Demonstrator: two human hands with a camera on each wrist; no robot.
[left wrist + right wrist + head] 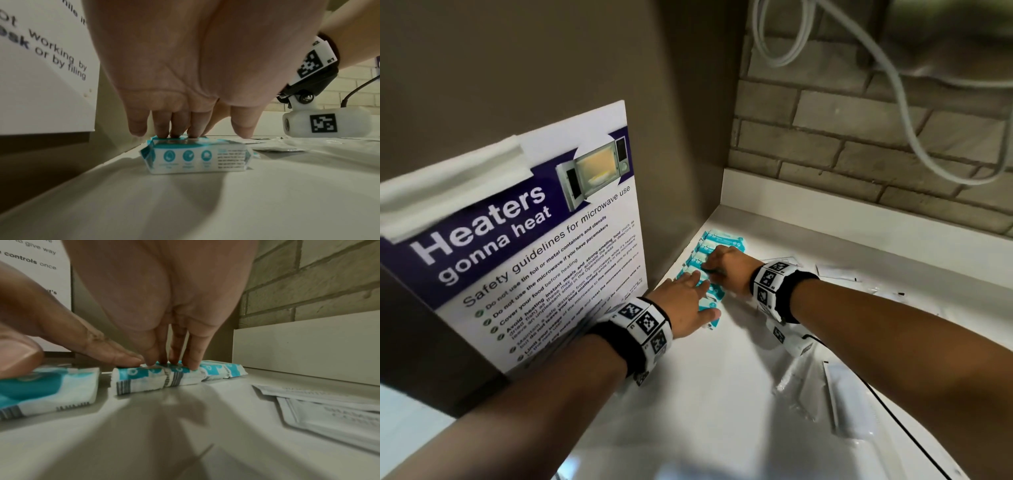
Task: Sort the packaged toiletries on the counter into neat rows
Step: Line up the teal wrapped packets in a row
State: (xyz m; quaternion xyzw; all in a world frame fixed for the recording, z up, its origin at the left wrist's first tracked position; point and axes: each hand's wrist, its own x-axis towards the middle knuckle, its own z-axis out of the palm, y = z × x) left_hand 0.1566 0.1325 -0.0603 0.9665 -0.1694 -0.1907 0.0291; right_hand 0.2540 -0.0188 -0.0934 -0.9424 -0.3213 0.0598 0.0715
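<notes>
Both hands lie flat with fingers straight, clamped on nothing, pressing on a row of teal-and-white packets [709, 270] on the white desk [709, 394]. The left hand [686, 301] covers the near end of the row; the right hand [726, 270], just beyond it, presses the middle, fingertips [191, 365] down. Right of the right hand lie clear sachets [333, 410], perhaps 2. A microwave poster [524, 240] stands left of the left hand.

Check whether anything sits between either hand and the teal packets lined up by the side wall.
Nothing visible does. The left hand and right hand both already rest fingertips on the teal packets; the clear sachets lie off to the right.
</notes>
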